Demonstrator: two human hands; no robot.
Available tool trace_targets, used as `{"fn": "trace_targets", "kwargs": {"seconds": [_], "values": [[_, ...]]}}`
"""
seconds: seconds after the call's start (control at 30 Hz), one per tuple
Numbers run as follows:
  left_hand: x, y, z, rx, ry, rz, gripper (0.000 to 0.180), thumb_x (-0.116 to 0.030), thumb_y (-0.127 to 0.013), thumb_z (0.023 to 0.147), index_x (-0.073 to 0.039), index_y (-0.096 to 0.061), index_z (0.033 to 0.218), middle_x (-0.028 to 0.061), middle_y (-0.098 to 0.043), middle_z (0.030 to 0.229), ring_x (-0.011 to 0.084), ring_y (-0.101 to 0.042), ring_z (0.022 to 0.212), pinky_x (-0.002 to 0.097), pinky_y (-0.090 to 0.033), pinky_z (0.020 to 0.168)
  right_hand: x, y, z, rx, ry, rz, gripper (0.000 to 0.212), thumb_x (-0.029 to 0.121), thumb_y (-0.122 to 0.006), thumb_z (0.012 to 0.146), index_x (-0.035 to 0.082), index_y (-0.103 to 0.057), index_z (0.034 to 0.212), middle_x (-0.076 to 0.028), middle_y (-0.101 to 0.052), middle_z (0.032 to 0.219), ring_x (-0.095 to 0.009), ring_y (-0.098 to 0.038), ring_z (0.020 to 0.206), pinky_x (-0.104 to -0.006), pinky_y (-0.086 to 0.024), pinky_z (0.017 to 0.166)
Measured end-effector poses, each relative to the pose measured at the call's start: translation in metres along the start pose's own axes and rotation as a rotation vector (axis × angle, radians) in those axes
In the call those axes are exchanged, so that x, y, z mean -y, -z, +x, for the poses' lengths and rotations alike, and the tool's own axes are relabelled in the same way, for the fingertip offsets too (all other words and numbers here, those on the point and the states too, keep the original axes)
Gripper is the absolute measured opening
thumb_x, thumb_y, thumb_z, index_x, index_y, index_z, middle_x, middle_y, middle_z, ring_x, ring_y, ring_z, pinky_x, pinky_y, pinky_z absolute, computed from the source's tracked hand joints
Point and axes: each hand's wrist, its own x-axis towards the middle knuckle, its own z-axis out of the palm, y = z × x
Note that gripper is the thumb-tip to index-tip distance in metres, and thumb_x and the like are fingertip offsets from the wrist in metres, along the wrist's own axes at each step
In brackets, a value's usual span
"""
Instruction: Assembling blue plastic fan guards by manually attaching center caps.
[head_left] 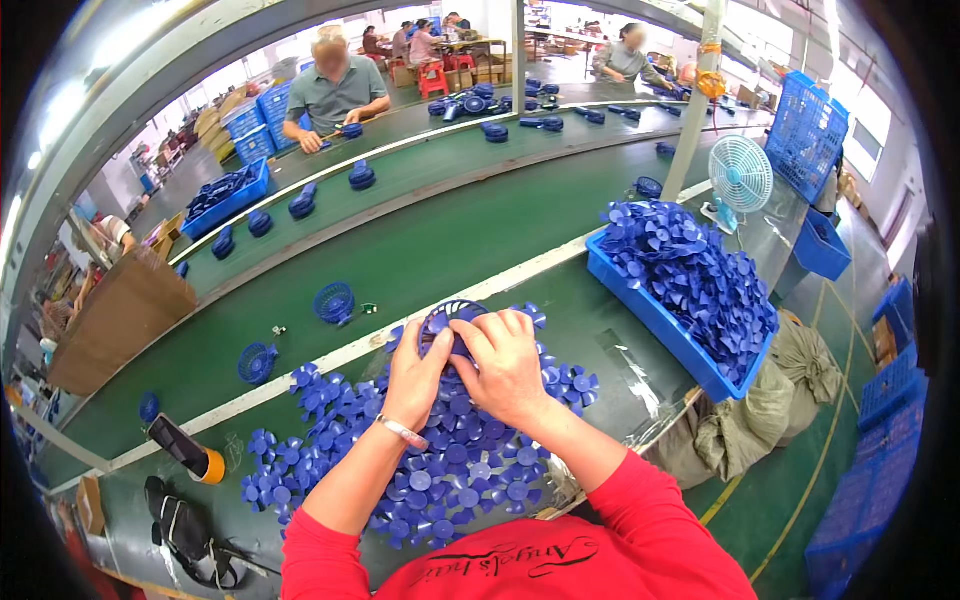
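Note:
Both my hands are closed on a round blue fan housing [468, 307] with an open grille, held over the near edge of the green belt. My left hand [412, 380] grips its left side, thumb pointing inward. From the right, my right hand [502, 366] presses its thumb and fingers into the housing. A blue fan blade [437, 323] shows inside it, partly covered by my fingers. Under my hands and forearms spreads a loose pile of blue fan blades [455, 455]. Further fan housings [334, 302] lie on the belt [430, 240] ahead and to the left.
A blue crate [655, 338] heaped with fan blades stands at my right, with a light blue fan [741, 172] beyond it. A phone [178, 445] leans by an orange tape roll [212, 467] at left, near a black bag [180, 530]. Co-workers [340, 95] sit across the belt.

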Motion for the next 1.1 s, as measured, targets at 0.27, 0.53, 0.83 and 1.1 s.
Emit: {"fn": "trace_targets", "kwargs": {"seconds": [0.27,0.53,0.83,1.1], "values": [[-0.006,0.003,-0.016,-0.030,-0.185,0.182,0.026,-0.009,-0.066,0.081,0.001,-0.055,0.102,0.0066,-0.061,0.093,0.0115,-0.056,0.084,0.0261,-0.046,0.076,0.018,0.017,0.003,-0.089,-0.225,0.106,0.059,0.019,-0.078,0.056,0.005,-0.058,0.109,-0.012,-0.054,0.097,-0.029,-0.052,0.089,-0.0396,-0.040,0.080],[-0.005,0.010,-0.017,-0.009,-0.166,0.368,0.032,-0.010,-0.072,0.071,0.000,-0.058,0.097,0.0062,-0.063,0.086,0.0122,-0.059,0.078,0.0275,-0.048,0.073,0.010,0.001,-0.005,0.231,-0.654,0.501,0.046,0.019,-0.080,0.057,-0.002,-0.056,0.091,-0.017,-0.062,0.085,-0.030,-0.063,0.077,-0.0371,-0.049,0.070],[0.020,0.009,0.010,-0.112,-0.140,0.492,0.040,-0.013,-0.076,0.069,-0.001,-0.059,0.104,0.0091,-0.066,0.086,0.0145,-0.062,0.077,0.0290,-0.049,0.072,-0.006,-0.028,-0.004,0.245,-0.699,0.434,0.043,0.022,-0.077,0.060,-0.004,-0.056,0.088,-0.019,-0.063,0.075,-0.033,-0.064,0.072,-0.0402,-0.050,0.067],[0.024,0.095,0.129,-0.211,0.013,0.343,0.047,-0.013,-0.061,0.085,0.004,-0.045,0.125,0.0132,-0.065,0.097,0.0177,-0.065,0.080,0.0268,-0.052,0.071,-0.143,-0.047,0.011,-0.105,-1.050,0.622,0.046,0.015,-0.074,0.069,-0.007,-0.057,0.106,-0.014,-0.065,0.083,-0.019,-0.065,0.072,-0.0313,-0.053,0.059]]}}
